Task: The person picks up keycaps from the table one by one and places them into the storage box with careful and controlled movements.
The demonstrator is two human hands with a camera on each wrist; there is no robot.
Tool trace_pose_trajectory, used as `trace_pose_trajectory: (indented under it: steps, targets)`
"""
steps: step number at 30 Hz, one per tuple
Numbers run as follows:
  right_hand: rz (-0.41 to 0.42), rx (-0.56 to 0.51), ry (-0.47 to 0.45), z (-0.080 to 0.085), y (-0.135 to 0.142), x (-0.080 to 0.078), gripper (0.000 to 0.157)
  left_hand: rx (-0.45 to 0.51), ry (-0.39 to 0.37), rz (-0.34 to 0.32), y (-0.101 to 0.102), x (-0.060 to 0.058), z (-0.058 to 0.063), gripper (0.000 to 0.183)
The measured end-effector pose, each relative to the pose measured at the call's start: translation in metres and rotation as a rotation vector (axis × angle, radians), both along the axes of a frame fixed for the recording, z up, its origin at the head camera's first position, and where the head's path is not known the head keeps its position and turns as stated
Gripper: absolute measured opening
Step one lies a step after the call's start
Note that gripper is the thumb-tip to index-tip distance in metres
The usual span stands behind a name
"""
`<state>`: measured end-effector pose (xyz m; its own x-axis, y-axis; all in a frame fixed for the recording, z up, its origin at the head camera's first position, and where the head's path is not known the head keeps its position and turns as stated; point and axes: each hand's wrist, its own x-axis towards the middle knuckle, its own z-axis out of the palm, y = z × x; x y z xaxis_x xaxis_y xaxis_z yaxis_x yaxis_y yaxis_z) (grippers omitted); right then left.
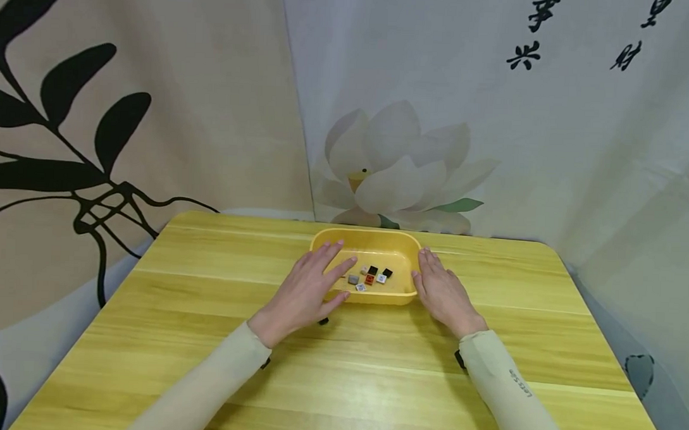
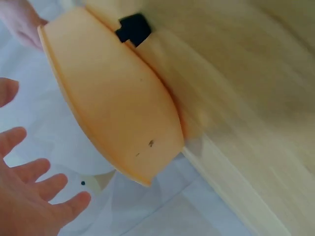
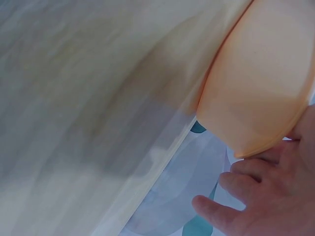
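A shallow yellow plastic tray (image 1: 388,299) sits toward the far side of the table. Small block-like pieces lie in it: black (image 1: 387,273), red (image 1: 369,280), grey (image 1: 353,280) and white (image 1: 381,279). My left hand (image 1: 304,289) hovers over the tray's left side with its fingers spread, hiding that corner; in the left wrist view they stand apart from the tray wall (image 2: 108,83). Against the right rim rests my right hand (image 1: 445,293), fingers fairly straight. The right wrist view has those fingers (image 3: 246,184) at the rim's outside.
A small black piece (image 1: 324,321) lies on the wooden table (image 1: 373,380), just in front of the tray beneath my left hand. Behind the table hangs a pale printed cloth (image 1: 418,66) with a lotus and dark leaves. The table's far edge runs close behind the tray.
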<state>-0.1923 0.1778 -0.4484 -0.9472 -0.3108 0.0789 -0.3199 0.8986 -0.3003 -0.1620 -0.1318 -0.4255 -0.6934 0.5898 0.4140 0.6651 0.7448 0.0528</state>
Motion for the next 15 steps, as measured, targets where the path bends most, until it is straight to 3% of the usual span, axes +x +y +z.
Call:
trace_pose_trajectory:
  steps: [6, 15]
  targets:
    - [0.0, 0.012, -0.004, 0.0, 0.0, -0.001, 0.061, -0.056, -0.024, -0.075, -0.007, 0.018, -0.005, 0.062]
    - [0.0, 0.008, 0.002, -0.001, 0.001, -0.001, 0.061, -0.184, 0.049, -0.246, -0.017, 0.037, -0.015, 0.063]
